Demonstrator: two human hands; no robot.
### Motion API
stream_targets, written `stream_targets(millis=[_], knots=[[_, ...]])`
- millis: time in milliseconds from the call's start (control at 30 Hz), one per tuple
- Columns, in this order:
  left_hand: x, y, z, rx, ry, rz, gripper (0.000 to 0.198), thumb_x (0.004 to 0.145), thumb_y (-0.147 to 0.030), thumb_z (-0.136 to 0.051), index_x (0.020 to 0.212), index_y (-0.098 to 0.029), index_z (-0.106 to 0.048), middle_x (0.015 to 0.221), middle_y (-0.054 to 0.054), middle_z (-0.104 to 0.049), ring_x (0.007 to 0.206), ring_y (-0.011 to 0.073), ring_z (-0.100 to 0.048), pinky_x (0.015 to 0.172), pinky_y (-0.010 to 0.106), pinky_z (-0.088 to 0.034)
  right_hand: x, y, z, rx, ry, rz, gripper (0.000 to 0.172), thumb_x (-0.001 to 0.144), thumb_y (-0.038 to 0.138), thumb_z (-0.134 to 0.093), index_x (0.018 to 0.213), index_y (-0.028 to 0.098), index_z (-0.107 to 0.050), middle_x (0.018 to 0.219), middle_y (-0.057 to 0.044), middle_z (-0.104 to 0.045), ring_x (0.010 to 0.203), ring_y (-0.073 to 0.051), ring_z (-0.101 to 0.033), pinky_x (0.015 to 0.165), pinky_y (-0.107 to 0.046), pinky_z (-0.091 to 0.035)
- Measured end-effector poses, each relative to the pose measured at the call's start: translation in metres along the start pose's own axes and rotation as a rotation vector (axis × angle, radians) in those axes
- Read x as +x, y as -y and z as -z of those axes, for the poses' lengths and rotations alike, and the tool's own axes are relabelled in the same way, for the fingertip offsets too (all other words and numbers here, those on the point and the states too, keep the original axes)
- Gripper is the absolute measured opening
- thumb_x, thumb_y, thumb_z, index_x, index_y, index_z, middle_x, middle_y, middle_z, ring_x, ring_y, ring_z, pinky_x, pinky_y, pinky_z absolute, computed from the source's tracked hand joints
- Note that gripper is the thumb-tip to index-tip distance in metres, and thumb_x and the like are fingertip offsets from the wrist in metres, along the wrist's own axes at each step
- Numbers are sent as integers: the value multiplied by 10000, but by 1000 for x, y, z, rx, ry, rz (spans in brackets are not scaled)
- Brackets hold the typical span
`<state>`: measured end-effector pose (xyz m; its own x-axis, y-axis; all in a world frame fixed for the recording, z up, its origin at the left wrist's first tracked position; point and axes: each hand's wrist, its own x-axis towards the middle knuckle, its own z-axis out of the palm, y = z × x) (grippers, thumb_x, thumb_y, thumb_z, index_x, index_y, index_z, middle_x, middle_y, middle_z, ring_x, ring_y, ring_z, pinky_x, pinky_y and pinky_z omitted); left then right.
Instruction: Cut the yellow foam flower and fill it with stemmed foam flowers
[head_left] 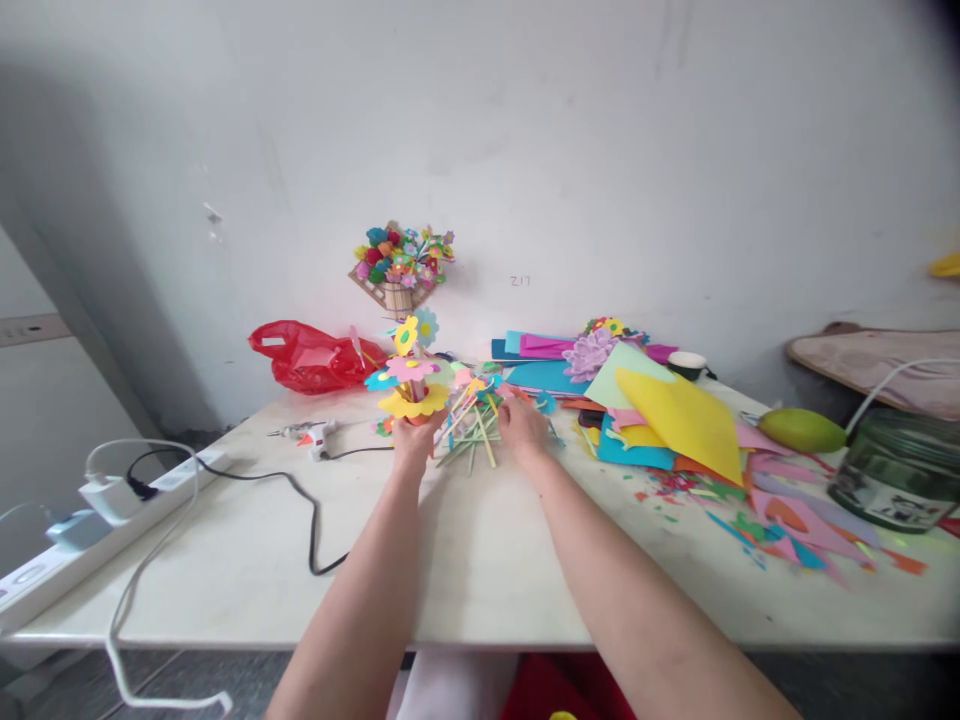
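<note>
My left hand [415, 440] is wrapped round the base of a small pot of foam flowers [415, 402], with a yellow scalloped rim and pink, blue and yellow blooms above it. Beside it spreads a pile of flower stems [474, 437], thin green and yellow sticks, some topped with foam flowers. My right hand [523, 428] is at the right side of this pile with its fingers curled in among the flowers. What those fingers hold, if anything, is too small to make out. A blue foam flower [546, 403] lies just right of them.
On the left are a glue gun [319, 440] with a black cord and a white power strip [112, 530]. A red plastic bag [311, 357] lies behind. To the right are foam sheets [682, 420], scraps [795, 530], a green fruit [802, 430] and a glass jar [892, 470].
</note>
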<state>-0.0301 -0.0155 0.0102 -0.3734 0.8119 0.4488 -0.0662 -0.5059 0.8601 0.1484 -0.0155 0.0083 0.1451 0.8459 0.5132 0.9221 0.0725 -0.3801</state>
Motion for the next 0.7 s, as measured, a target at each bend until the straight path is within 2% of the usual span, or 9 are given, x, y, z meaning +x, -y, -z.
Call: stream_targets(millis=[167,300,500,567,700], knots=[[-2,-1,-1,2,19,-14,295,537,-273,-790,768,-142,-661,723,24,-663,675,155,-603,650,294,-508,-8,3,-3,15,10,28,317,870,201,-405,1099,221,-623,1122,-99,-637,907,-230,-625,713,-339,-462],[-3,-1,-2,-56,42,-32,332,540,-274,-788,825,-145,-676,778,43,-683,727,176,-621,708,317,-513,-11,2,-6,28,5,6,357,840,147,-404,1118,234,-609,1192,-99,-590,937,-236,-615,697,-354,-481],[0,5,-2,-59,64,-4,308,524,-287,-787,777,-145,-685,732,40,-670,712,180,-619,649,272,-489,-14,3,-13,58,-45,61,350,803,103,-427,1053,215,-645,1134,-99,-614,1001,-217,-579,744,-324,-478],[1,5,-1,-36,45,24,298,518,-295,-787,747,-141,-675,681,27,-651,658,165,-600,610,262,-479,-14,4,-15,52,-50,104,337,790,89,-433,1009,211,-659,1092,-92,-633,1017,-211,-567,776,-313,-467],[2,-1,1,-11,-77,63,308,517,-308,-789,726,-144,-632,637,-3,-609,574,126,-543,554,256,-466,-14,6,-18,3,-15,157,327,783,87,-434,984,200,-666,1045,-90,-651,1011,-220,-559,811,-322,-441]])
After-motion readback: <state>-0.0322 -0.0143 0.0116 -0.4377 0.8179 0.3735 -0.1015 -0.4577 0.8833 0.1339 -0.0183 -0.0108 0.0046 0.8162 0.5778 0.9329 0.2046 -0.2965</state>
